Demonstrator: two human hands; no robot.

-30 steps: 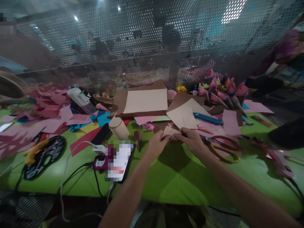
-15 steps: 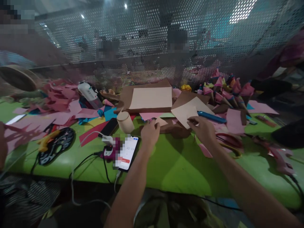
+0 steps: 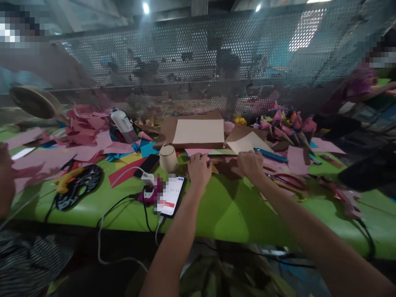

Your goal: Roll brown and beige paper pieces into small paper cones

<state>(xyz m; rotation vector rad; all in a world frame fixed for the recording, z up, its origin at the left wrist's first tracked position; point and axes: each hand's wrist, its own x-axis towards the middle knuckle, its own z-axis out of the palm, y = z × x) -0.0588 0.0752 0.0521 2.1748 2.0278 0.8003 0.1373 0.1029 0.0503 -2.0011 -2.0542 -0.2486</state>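
Observation:
My left hand (image 3: 199,168) is curled down over the heap of paper scraps beside the paper cone roll (image 3: 168,159). A bit of pink and blue shows by its fingertips; what lies under them is hidden. My right hand (image 3: 250,166) is closed at the near edge of the cream paper sheet (image 3: 243,144), with its fingertips turned away from view. Just beyond it lies a blue utility knife (image 3: 272,155). Brown paper (image 3: 225,169) spreads between both hands. Behind them a larger cream sheet (image 3: 199,131) rests on brown cardboard (image 3: 167,130).
A lit phone (image 3: 173,196), a purple power socket (image 3: 150,196) and cables lie left of my arms. To the right are red-handled scissors (image 3: 289,181) and a pink glue gun (image 3: 348,202). Paper cones (image 3: 278,121) stand piled behind. Another person's hand (image 3: 6,181) shows far left.
My right hand has closed and come slightly nearer the left, at the cream sheet's edge. The pale scrap by my left hand no longer shows. The view has tilted up a little.

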